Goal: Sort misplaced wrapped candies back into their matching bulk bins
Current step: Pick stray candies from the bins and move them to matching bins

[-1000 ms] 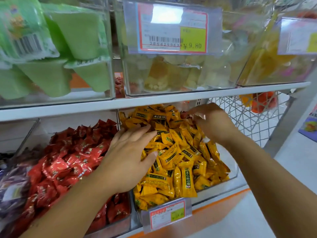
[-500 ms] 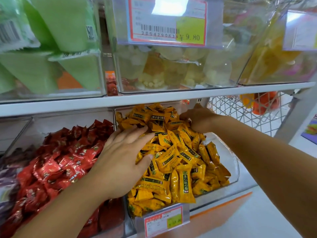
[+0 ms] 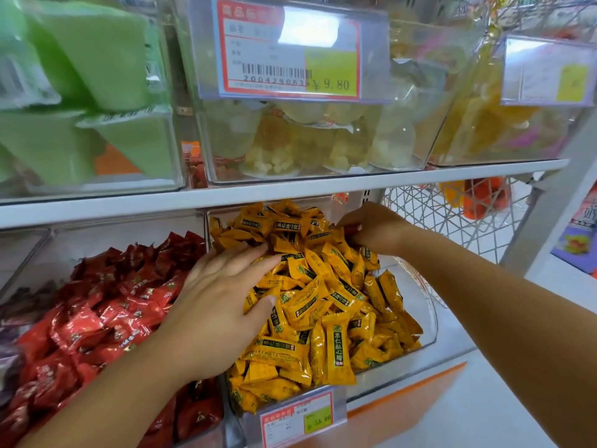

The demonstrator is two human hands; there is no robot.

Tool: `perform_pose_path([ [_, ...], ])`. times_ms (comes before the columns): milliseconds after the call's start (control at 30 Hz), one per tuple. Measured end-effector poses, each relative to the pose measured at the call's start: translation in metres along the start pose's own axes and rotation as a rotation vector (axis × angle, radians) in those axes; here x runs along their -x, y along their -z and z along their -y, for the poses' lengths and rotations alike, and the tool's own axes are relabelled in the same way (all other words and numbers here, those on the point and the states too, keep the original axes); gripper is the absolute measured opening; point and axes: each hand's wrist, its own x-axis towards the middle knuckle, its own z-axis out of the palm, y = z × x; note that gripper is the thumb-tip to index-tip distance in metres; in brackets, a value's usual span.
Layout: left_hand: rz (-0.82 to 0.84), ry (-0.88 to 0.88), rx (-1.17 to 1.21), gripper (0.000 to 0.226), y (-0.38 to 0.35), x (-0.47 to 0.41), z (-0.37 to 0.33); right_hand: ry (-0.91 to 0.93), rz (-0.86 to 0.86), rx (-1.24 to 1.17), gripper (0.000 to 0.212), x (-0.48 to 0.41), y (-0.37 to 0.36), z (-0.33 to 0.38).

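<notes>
Fingers [image 3: 346,222] of the right hand [image 3: 376,226] are curled tight at the back of the yellow bin [image 3: 423,305]. I read a small red wrapper [image 3: 353,228] pinched between them. Most of it is hidden under the knuckles, so I log it as a probable red candy, not a certain one. It sits just above the heap of yellow candies [image 3: 323,302], close under the shelf edge [image 3: 290,189].

Left hand [image 3: 223,299]: fingers straight and spread, palm down, pressing on the near-left part of the yellow heap. It holds nothing. Its wrist lies over the divide between the yellow bin and the red bin [image 3: 113,234] next door on the left, where the red candies [image 3: 106,318] are piled.

Judgement: the step in hand is lifting the stray out. The drop into the red bin is not yet done.

Risks from here:
- The pinch looks shallow, on a glossy wrapper. A slip would drop the stray back among the yellow ones, where it could slide under and be lost.
- The heap is mounded above the front wall near the price tag [image 3: 303,415]. Pressure from the left palm, or a dragging right forearm on withdrawal, could push yellow pieces over the front or across into the red bin, making new strays.
- The low shelf edge leaves little room, and a knock there could loosen the pinch.
- The right hand must cross over the left arm to reach the red bin, so the two could collide.
</notes>
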Motion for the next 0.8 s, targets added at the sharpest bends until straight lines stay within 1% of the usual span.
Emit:
perform_pose_path([
  [67, 0.003, 0.003, -0.001, 0.076, 0.000, 0.001, 0.000, 0.013, -0.106, -0.076, 0.023, 0.005, 0.000, -0.005],
  [133, 0.002, 0.002, 0.005, 0.077, 0.000, 0.001, -0.001, 0.033, -0.215, -0.069, 0.022, 0.010, 0.000, -0.006],
  [167, -0.002, 0.002, 0.012, 0.077, 0.000, 0.001, -0.001, 0.056, -0.251, -0.083, 0.021, 0.015, 0.000, -0.002],
  [233, -0.007, 0.012, 0.025, 0.072, 0.001, 0.002, -0.003, 0.123, -0.290, -0.207, 0.022, 0.026, 0.002, 0.012],
  [267, -0.010, 0.020, 0.034, 0.069, 0.001, 0.003, -0.003, 0.131, -0.295, -0.303, 0.023, 0.034, 0.003, 0.022],
  [367, -0.033, 0.031, 0.042, 0.061, 0.004, 0.004, -0.006, 0.062, -0.250, -0.608, 0.027, 0.060, 0.002, 0.050],
  [433, -0.056, 0.038, 0.056, 0.064, 0.005, 0.003, -0.008, 0.052, -0.219, -0.705, 0.029, 0.073, -0.003, 0.065],
  [567, -0.110, 0.079, 0.172, 0.064, 0.008, 0.003, -0.012, 0.032, -0.191, -0.782, 0.032, 0.086, -0.014, 0.085],
  [667, -0.174, 0.089, 0.225, 0.059, 0.002, 0.007, -0.014, 0.000, -0.151, -0.778, 0.033, 0.090, -0.022, 0.088],
  [800, -0.239, 0.096, 0.288, 0.053, -0.003, 0.008, -0.009, -0.006, -0.178, -0.803, 0.032, 0.088, -0.022, 0.085],
])
